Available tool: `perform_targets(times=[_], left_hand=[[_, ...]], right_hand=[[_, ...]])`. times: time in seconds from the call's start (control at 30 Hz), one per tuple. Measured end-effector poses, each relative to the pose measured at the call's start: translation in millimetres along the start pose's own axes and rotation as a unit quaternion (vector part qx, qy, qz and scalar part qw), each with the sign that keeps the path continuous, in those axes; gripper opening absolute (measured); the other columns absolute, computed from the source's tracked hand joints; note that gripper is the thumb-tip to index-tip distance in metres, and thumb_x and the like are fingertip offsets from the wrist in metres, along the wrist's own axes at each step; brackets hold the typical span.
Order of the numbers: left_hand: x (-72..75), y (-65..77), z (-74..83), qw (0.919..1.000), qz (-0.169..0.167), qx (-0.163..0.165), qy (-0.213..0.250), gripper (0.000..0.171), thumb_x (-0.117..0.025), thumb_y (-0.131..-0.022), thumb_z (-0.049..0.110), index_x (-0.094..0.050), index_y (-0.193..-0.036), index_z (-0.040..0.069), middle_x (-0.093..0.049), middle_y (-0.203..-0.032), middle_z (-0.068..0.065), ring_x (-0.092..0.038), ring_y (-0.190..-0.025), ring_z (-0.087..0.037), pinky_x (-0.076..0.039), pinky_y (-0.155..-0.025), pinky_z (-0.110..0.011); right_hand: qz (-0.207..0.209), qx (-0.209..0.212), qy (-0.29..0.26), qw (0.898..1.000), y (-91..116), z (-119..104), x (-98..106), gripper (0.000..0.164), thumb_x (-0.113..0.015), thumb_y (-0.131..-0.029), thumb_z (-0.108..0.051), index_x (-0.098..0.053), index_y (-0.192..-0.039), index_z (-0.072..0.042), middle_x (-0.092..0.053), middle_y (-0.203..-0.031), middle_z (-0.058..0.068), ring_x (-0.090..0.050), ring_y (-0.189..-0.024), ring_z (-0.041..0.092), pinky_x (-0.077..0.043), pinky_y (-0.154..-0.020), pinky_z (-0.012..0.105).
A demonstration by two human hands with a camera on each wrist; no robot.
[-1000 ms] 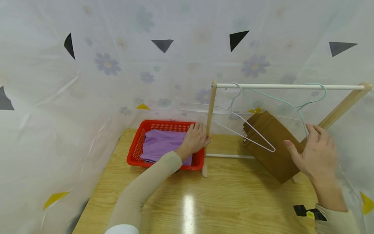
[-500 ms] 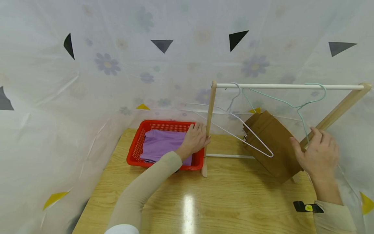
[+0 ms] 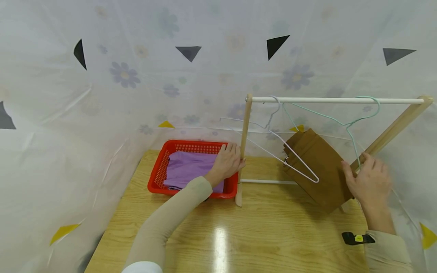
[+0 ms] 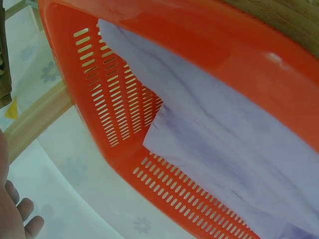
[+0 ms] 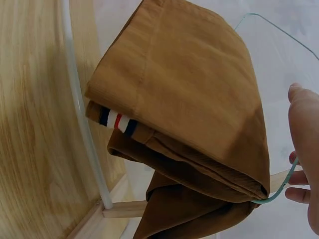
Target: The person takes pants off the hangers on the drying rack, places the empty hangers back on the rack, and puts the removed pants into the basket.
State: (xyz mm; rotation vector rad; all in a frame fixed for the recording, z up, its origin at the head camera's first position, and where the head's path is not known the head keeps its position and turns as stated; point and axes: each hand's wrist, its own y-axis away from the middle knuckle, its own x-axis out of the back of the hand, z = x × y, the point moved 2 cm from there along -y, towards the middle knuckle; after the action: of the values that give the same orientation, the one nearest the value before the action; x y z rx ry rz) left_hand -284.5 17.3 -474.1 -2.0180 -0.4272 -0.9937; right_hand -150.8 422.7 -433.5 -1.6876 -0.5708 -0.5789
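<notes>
My left hand (image 3: pixel 228 161) grips the left wooden post (image 3: pixel 246 129) of a small clothes rack, over the edge of a red basket (image 3: pixel 157 172). Purple folded cloth (image 3: pixel 191 168) lies in the basket, as the left wrist view also shows. Folded brown corduroy trousers (image 3: pixel 317 170) hang over the mint hanger (image 3: pixel 345 124). My right hand (image 3: pixel 372 180) is at the rack's right post (image 3: pixel 392 132), thumb spread from the fingers. In the right wrist view its fingertips (image 5: pixel 298 194) are right by the mint hanger's end (image 5: pixel 271 200). A pale lilac hanger (image 3: pixel 297 151) hangs to the left.
A white top rail (image 3: pixel 324 100) carries both hangers, and a lower white bar (image 3: pixel 266 181) joins the rack's feet. The wooden table (image 3: pixel 273 235) extends in front. Flower-patterned sheeting (image 3: pixel 136 106) surrounds it on the back and sides.
My right hand has shifted slightly right and down to the right post. The lilac hanger has swung a little. My left hand has stayed in place.
</notes>
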Motion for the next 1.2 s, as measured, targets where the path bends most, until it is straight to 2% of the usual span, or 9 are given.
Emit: perform_targets(times=[0.13, 0.27, 0.37, 0.5, 0.6, 0.9, 1.2], left_hand=[[1.0, 0.1, 0.1, 1.0000, -0.002, 0.002, 0.002, 0.041, -0.042, -0.094, 0.048, -0.055, -0.093, 0.010, -0.060, -0.093, -0.006, -0.054, -0.090, -0.023, -0.041, -0.074, -0.033], [2.5, -0.1, 0.5, 1.0000, -0.002, 0.004, -0.003, 0.041, -0.042, -0.093, 0.049, -0.056, -0.093, 0.010, -0.060, -0.093, -0.005, -0.054, -0.090, -0.022, -0.041, -0.075, -0.033], [2.7, -0.2, 1.1, 0.9999, 0.003, 0.006, -0.011, 0.040, -0.043, -0.093, 0.049, -0.055, -0.091, 0.011, -0.060, -0.092, -0.005, -0.053, -0.089, -0.022, -0.040, -0.074, -0.033], [1.6, 0.0, 1.4, 0.9998, 0.013, 0.007, -0.015, 0.041, -0.044, -0.093, 0.050, -0.055, -0.091, 0.010, -0.060, -0.092, -0.006, -0.054, -0.088, -0.022, -0.040, -0.073, -0.034], [1.2, 0.4, 1.4, 0.9996, 0.021, 0.007, -0.016, 0.042, -0.045, -0.092, 0.050, -0.056, -0.090, 0.010, -0.061, -0.092, -0.006, -0.054, -0.088, -0.022, -0.040, -0.073, -0.034], [-0.3, 0.2, 1.2, 0.9996, 0.025, 0.007, -0.013, 0.041, -0.048, -0.091, 0.050, -0.056, -0.089, 0.010, -0.060, -0.091, -0.006, -0.054, -0.087, -0.023, -0.040, -0.073, -0.034], [-0.5, 0.7, 1.5, 0.9996, 0.018, 0.009, -0.021, 0.041, -0.042, -0.093, 0.050, -0.054, -0.089, 0.011, -0.060, -0.092, -0.005, -0.053, -0.087, -0.021, -0.040, -0.072, -0.033]], right_hand=[[0.005, 0.011, 0.001, 1.000, 1.1, 1.0, -3.5, 0.063, -0.065, -0.087, -0.043, -0.055, -0.118, 0.011, -0.058, -0.094, 0.035, -0.053, -0.077, 0.055, -0.037, -0.053, 0.060], [0.028, 0.040, -0.004, 0.999, 0.0, 0.9, -6.5, 0.059, -0.062, -0.090, -0.045, -0.057, -0.106, 0.012, -0.057, -0.081, 0.033, -0.053, -0.065, 0.053, -0.034, -0.045, 0.056], [0.028, 0.041, -0.008, 0.999, 0.1, 1.9, -8.4, 0.057, -0.059, -0.092, -0.046, -0.057, -0.099, 0.010, -0.056, -0.077, 0.033, -0.052, -0.061, 0.052, -0.032, -0.043, 0.053], [0.009, 0.021, -0.020, 1.000, 1.5, 3.1, -10.1, 0.050, -0.059, -0.093, -0.042, -0.056, -0.093, 0.008, -0.054, -0.072, 0.031, -0.051, -0.056, 0.050, -0.029, -0.040, 0.048], [0.008, 0.026, -0.023, 0.999, 2.1, 2.5, -10.6, 0.048, -0.057, -0.095, -0.040, -0.056, -0.090, 0.007, -0.054, -0.067, 0.030, -0.050, -0.051, 0.047, -0.027, -0.037, 0.045], [0.056, 0.058, -0.019, 0.997, 3.0, -2.8, -8.3, 0.048, -0.050, -0.097, -0.038, -0.051, -0.077, 0.005, -0.047, -0.052, 0.025, -0.042, -0.039, 0.041, -0.020, -0.035, 0.043], [0.109, 0.054, -0.028, 0.992, 7.0, -3.6, -8.7, 0.043, -0.051, -0.096, -0.029, -0.042, -0.065, 0.000, -0.032, -0.045, 0.015, -0.031, -0.035, 0.035, -0.009, -0.039, 0.033]])
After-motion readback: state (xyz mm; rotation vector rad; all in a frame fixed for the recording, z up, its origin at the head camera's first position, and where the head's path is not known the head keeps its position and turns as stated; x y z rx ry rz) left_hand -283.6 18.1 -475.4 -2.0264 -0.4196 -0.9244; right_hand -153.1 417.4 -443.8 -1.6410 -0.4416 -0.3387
